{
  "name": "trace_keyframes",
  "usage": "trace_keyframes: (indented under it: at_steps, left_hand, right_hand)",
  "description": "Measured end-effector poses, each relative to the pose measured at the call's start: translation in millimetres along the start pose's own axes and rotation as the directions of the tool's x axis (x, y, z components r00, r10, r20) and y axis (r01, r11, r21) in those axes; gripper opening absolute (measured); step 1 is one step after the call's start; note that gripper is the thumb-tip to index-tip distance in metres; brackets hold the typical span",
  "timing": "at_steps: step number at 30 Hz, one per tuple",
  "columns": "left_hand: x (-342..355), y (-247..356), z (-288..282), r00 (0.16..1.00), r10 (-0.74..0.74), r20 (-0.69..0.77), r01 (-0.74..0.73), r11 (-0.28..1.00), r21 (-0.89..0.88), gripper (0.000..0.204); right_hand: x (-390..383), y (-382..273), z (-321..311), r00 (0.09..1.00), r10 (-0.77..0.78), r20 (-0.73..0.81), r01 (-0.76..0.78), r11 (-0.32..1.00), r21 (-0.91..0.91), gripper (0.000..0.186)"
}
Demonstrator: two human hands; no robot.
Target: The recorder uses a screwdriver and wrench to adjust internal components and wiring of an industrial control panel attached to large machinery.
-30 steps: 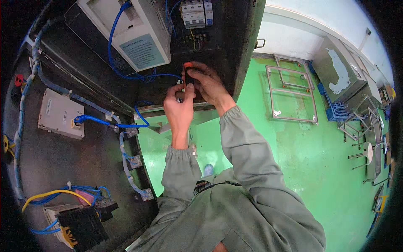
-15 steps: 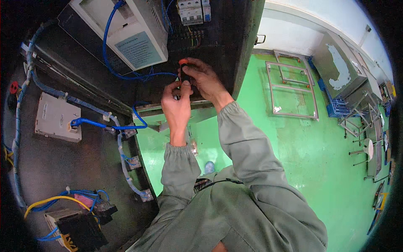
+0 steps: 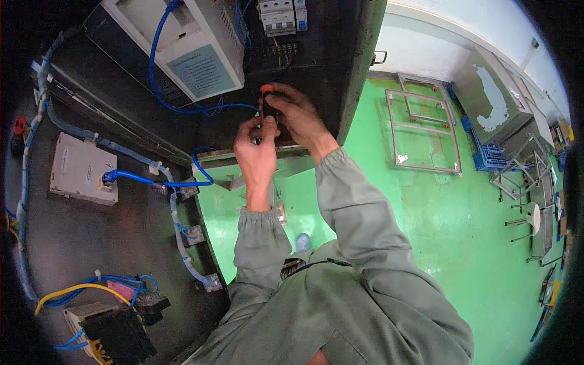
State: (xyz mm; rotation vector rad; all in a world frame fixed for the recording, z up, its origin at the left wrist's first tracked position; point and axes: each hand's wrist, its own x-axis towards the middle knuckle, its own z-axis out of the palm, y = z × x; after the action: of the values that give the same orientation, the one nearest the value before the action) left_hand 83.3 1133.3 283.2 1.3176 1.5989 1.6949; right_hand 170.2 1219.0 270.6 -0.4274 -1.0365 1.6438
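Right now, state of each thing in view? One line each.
Red-ended black tool: held upright in the picture
Right hand: closed on the tool
Left hand: curled just below, grip partly hidden
Cabinet: open
White box: blue cable plugged in
Breakers: on or off, cannot tell

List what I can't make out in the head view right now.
- Lower part of the red-ended object: hidden by the fingers of the left hand and right hand.
- Blue cable: its end near the hands is hidden at the fingers.
- Circuit breakers: tops cut off by the upper edge.
- Terminal strip: too small and dim to trace its wires.
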Motion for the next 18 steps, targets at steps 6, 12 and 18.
trace_keyframes:
  at_steps: [6, 12, 18]
  left_hand:
    - [2.7, -2.2, 1.6, 0.999, -0.038, -0.009, 0.037, 0.996, -0.084, 0.028]
    - [3.4, -1.4, 0.0, 0.960, 0.258, -0.111, -0.215, 0.929, 0.301, 0.037]
    - [7.6, 2.9, -8.2, 0.909, -0.355, 0.219, 0.396, 0.899, -0.187, 0.040]
  right_hand:
    - [2.0, -1.5, 1.2, 1.000, 0.021, -0.009, -0.021, 1.000, -0.004, 0.028]
    - [-3.0, -6.1, 7.5, 0.999, 0.025, -0.022, -0.027, 0.996, -0.089, 0.031]
    - [-1.1, -0.9, -3.1, 0.997, 0.079, -0.017, -0.076, 0.990, 0.117, 0.036]
